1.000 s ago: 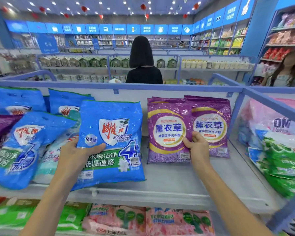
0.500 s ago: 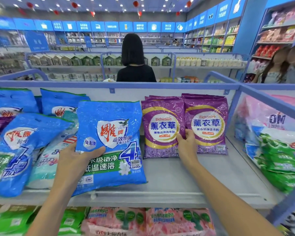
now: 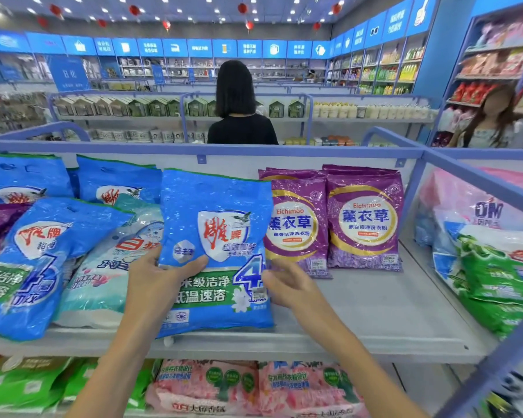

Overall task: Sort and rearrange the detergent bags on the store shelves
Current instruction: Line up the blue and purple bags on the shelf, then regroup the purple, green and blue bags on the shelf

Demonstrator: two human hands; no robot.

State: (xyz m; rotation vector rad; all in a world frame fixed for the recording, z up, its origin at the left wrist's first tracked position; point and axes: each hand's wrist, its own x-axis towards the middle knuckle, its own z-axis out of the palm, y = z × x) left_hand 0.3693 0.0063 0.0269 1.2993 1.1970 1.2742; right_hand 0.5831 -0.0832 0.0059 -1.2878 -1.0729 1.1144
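Seen from the wearer's head, two bare forearms reach up from the bottom of the frame to the upper shelf (image 3: 375,312) of a blue-framed store rack. The left hand (image 3: 160,276) grips the left edge of a blue detergent bag (image 3: 218,236), thumb pressed across the front and fingers curled behind it. The right hand (image 3: 290,286) meets the same bag at its lower right edge, fingers loosely bent; whether it grips or only touches cannot be told. The bag stands upright at the centre of the frame, its bottom at the front of the shelf. Just right of it, two purple bags (image 3: 364,218) stand side by side against the back panel. To the left, a second blue bag (image 3: 34,260) leans forward over a pale teal bag (image 3: 112,267), with more blue bags (image 3: 115,182) upright behind them. In the next compartment at the right edge lie green bags (image 3: 495,273). On the shelf below, at the bottom centre, are pink bags (image 3: 209,384).
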